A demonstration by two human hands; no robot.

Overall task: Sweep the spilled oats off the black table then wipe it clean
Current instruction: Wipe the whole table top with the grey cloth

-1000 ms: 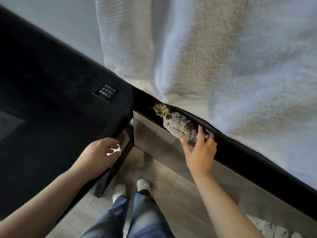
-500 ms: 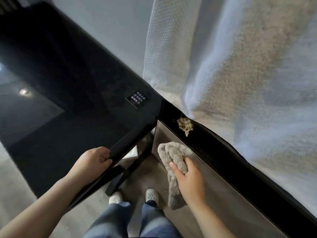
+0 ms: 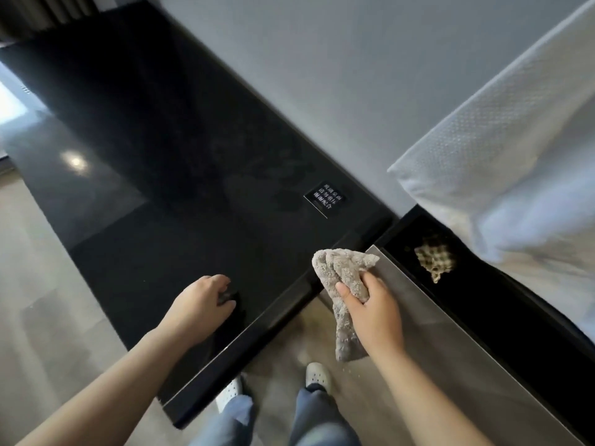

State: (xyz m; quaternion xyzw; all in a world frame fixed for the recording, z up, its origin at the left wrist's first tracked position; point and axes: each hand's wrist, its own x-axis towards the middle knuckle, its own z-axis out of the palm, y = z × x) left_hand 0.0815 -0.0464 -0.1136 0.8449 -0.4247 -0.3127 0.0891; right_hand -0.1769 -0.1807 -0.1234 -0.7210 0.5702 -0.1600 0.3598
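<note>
Your right grip [image 3: 370,304] clenches the grey cloth [image 3: 341,268] just past the black surface's [image 3: 193,204] near end. I cannot tell whether your left grip [image 3: 199,304], curled on that surface, holds anything. Flatten the cloth and wipe in overlapping passes. It hangs bunched, long axis floorward, upper end toward the surface.

Soft daylight enters from the upper left, laying a pale sheen and one round bright spot across the glossy black table [image 3: 180,239] (smears show in it). The white bedding [image 3: 502,149] is nearly blown out. Straight edges bow toward the borders; the cloth [image 3: 341,272] looks slightly soft.
</note>
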